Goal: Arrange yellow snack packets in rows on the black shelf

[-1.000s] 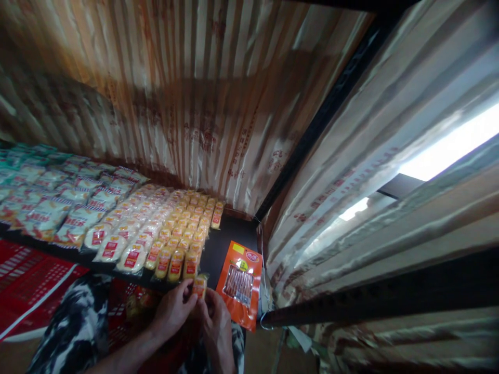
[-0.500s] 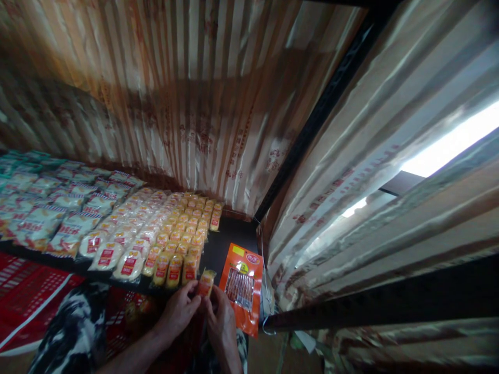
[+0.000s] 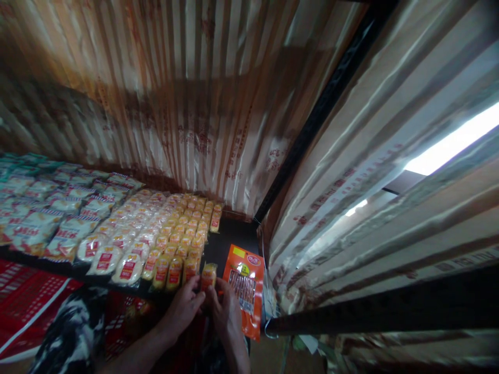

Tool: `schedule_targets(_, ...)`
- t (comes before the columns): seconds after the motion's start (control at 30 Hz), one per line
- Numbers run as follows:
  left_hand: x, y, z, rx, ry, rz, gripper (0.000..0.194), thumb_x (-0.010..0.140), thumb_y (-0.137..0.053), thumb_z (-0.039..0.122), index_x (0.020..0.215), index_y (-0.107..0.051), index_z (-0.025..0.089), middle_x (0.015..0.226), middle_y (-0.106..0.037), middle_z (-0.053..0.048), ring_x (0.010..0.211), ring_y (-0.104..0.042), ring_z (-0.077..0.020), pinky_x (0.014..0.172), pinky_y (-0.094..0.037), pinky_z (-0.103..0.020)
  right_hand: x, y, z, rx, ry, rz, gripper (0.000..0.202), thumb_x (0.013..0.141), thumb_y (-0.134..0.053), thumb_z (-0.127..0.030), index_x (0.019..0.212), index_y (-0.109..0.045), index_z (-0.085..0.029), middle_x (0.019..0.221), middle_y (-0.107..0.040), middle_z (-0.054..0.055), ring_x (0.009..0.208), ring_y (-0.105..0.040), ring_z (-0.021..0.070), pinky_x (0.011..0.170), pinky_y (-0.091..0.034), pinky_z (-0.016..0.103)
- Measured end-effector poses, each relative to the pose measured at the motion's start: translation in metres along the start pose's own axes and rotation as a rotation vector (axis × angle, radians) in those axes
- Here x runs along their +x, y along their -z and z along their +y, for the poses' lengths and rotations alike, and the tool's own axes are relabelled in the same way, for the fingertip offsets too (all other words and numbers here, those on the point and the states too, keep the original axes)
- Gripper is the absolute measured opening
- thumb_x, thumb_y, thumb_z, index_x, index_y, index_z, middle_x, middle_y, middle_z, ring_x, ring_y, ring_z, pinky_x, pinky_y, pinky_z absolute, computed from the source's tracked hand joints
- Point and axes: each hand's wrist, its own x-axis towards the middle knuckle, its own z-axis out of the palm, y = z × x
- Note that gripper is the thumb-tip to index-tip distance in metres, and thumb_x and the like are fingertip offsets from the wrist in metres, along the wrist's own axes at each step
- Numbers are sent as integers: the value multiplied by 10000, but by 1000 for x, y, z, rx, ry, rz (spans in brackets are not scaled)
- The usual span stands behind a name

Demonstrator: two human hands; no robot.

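Between my hands, at the front edge of the dark shelf (image 3: 230, 234), stands a small wrapped yellow snack cake (image 3: 208, 276) with a red label. My right hand (image 3: 227, 310) grips its lower right side, the thumb on its front. Closed fingers of my left hand (image 3: 186, 302) pinch its lower left side. Just left of it are tight rows of the same wrapped yellow cakes (image 3: 173, 273), upright in front. An orange pouch (image 3: 253, 275) of stick-shaped snacks lies right of my right hand, which covers its lower left edge.
Round white wrapped cakes (image 3: 128, 267) and white snack bags (image 3: 70, 236) fill the shelf leftward, with green bags (image 3: 23, 161) at the far left. A red basket (image 3: 29, 296) stands below. Black posts (image 3: 307, 130) and striped plastic sheeting (image 3: 195, 104) enclose the back and right.
Both hands have shifted slightly right and turned the wrapped cake from tilted to nearly upright, beside the front row. My view has moved a little.
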Motion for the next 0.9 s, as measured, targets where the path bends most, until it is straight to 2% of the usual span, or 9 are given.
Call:
schedule_targets(0.07,2,-2,2,-51,19,-5,650,663,-568,359,1256,-458,116,1097,-647,-105,845,-632,-192,682,-470,-257,3,1,-1,-52,3,-17,307,845,-483,-378,982,-678,-185,912,-699,84,814,-660,215,694,-492,273)
schedule_targets(0.17,3,-5,4,-69,37,-5,740,658,-578,352,1320,-394,76,1053,-669,-118,905,-637,-217,742,-475,-275,6,-1,2,-105,5,16,305,823,-494,-332,1022,-663,-172,954,-693,103,863,-657,225,734,-489,285)
schedule_targets(0.33,3,-10,3,-135,56,-27,857,650,-580,322,1405,-277,53,1088,-662,-120,1014,-618,-217,879,-447,-267,8,-1,3,-117,35,14,258,840,-470,-337,941,-649,-180,873,-695,83,770,-658,203,676,-477,268)
schedule_targets(0.47,-1,-13,11,-173,90,-45,843,679,-548,232,1429,-211,44,999,-685,-105,1069,-593,-214,903,-438,-273,12,2,-1,-100,33,-28,247,855,-438,-346,874,-631,-193,821,-691,63,700,-650,181,625,-460,244)
schedule_targets(0.67,-6,-15,30,-253,129,-64,781,701,-527,174,1415,-236,47,921,-698,-79,969,-632,-198,894,-447,-284,20,2,1,-73,34,39,324,820,-469,-362,1019,-622,-157,868,-699,91,773,-658,209,683,-473,275)
schedule_targets(0.8,-8,-15,40,-263,125,-62,725,706,-507,148,1387,-279,51,856,-701,-61,940,-641,-196,876,-456,-284,24,5,-3,-67,-1,-12,344,844,-434,-450,884,-630,-171,788,-683,69,680,-640,192,616,-449,258)
schedule_targets(0.9,-6,-17,42,-262,83,-65,662,697,-494,131,1338,-350,54,899,-701,-81,931,-641,-201,860,-461,-286,28,9,-7,-73,-31,-34,380,873,-386,-487,830,-617,-188,755,-677,52,650,-633,180,580,-418,242)
